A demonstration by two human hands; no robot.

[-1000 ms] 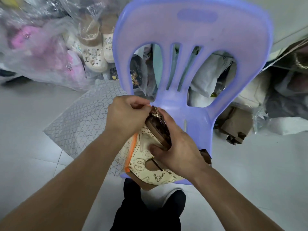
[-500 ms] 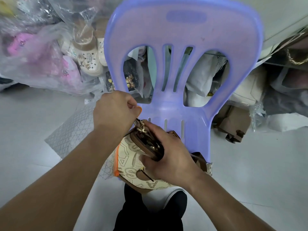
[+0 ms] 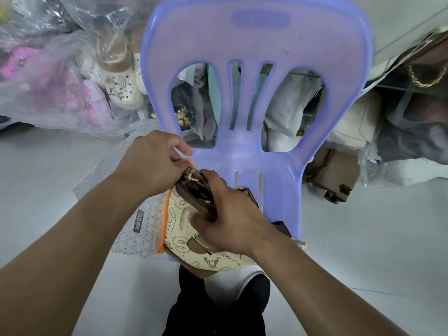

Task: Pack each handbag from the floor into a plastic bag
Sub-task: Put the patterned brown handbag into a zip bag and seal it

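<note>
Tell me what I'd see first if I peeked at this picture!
A big purple plastic chair fills the top middle. Right below it, the left hand pinches the orange edge of a patterned plastic bag while the right hand grips a cream lettered handbag at its mouth. Shoes in clear bags pile up at the top left.

Handbag (image 3: 179,229) — plastic bag (image 3: 143,229) left, chair (image 3: 257,40) behind
</note>
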